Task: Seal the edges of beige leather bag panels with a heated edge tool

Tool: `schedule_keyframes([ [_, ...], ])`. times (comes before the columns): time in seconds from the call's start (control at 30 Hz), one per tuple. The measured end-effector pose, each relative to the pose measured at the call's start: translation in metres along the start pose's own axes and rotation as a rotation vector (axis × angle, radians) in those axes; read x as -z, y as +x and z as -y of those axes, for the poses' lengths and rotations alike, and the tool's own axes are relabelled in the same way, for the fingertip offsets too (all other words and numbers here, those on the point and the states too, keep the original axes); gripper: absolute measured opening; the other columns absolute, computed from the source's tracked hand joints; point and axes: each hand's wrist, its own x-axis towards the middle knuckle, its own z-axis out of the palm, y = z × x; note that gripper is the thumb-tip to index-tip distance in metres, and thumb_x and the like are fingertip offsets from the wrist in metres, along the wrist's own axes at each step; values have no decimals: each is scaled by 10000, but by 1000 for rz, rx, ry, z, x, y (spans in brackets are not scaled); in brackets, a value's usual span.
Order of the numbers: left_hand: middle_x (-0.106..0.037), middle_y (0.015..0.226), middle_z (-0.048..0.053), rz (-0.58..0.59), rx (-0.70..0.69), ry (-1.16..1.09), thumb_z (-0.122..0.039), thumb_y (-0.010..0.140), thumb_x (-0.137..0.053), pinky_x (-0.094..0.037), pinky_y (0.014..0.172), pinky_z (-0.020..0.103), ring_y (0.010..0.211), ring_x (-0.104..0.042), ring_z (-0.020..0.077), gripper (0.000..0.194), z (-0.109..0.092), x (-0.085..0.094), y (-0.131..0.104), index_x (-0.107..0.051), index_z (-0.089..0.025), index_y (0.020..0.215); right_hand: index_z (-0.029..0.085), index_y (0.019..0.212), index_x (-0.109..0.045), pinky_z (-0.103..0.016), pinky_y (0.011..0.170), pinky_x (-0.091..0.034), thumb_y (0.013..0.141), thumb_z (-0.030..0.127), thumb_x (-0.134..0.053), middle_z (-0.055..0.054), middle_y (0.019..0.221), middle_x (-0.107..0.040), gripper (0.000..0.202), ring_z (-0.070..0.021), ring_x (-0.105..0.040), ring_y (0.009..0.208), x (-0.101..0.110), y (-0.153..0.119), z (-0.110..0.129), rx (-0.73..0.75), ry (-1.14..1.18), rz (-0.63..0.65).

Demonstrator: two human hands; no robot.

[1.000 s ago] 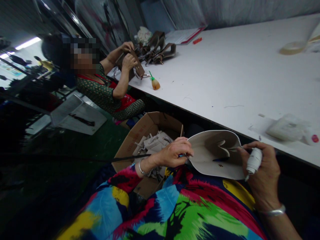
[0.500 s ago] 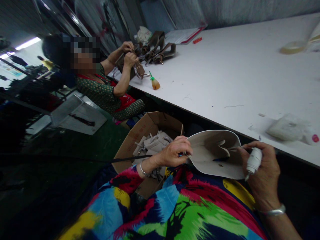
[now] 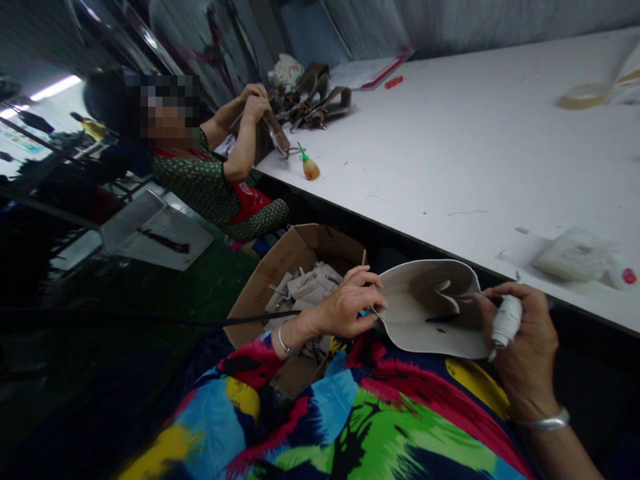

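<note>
An off-white handbag point(image 3: 433, 337) rests on my lap with its wide mouth facing me, showing an inner pocket and a small metal fitting. My left hand point(image 3: 347, 303) is closed on the left edge of the mouth, where a small metal piece partly shows. My right hand point(image 3: 533, 340) grips a short, white-wrapped tool point(image 3: 507, 321) with a thin metal tip pointing down. The thumb and fingers of that hand also reach the bag's right edge. How firmly they pinch it is hidden.
A cardboard box point(image 3: 270, 270) of pale bags stands left of my lap. Along the white table point(image 3: 425, 147) lie a plastic bag point(image 3: 575, 257), a tape roll point(image 3: 583, 97) and an amber bottle point(image 3: 311, 168). A co-worker point(image 3: 200, 177) handles a brown bag at the far left.
My left fingers have shifted slightly and loosened a little at the bag's edge. My right hand and the bag have hardly moved. The co-worker's hands have drawn closer together.
</note>
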Motion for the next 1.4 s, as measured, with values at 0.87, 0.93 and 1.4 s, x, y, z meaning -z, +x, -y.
schedule_keyframes([
  [0.87, -712, 1052, 95, 5, -45, 1, -130, 820, -615, -387, 1234, 522, 1225, -624, 235, 187, 0, 2, 0, -658, -193, 990, 228, 1071, -631, -289, 665, -435, 898, 570, -739, -15, 920, -658, 399, -169, -565, 733, 0, 0, -2, -6, -3, 7],
  [0.93, -714, 1054, 94, 5, -46, 2, -132, 820, -615, -391, 1232, 523, 1227, -624, 237, 177, 0, 1, 0, -656, -196, 980, 227, 1072, -631, -289, 675, -437, 904, 553, -738, -18, 928, -657, 383, -170, -568, 744, 0, 0, -2, 2, -6, 11],
  [1.4, -715, 1053, 93, 17, -17, -16, -124, 817, -611, -400, 1231, 501, 1222, -633, 231, 178, 0, 1, -1, -660, -200, 970, 238, 1033, -644, -272, 624, -436, 830, 537, -744, 2, 880, -668, 376, -160, -575, 695, -3, 2, -4, -24, -18, -25],
])
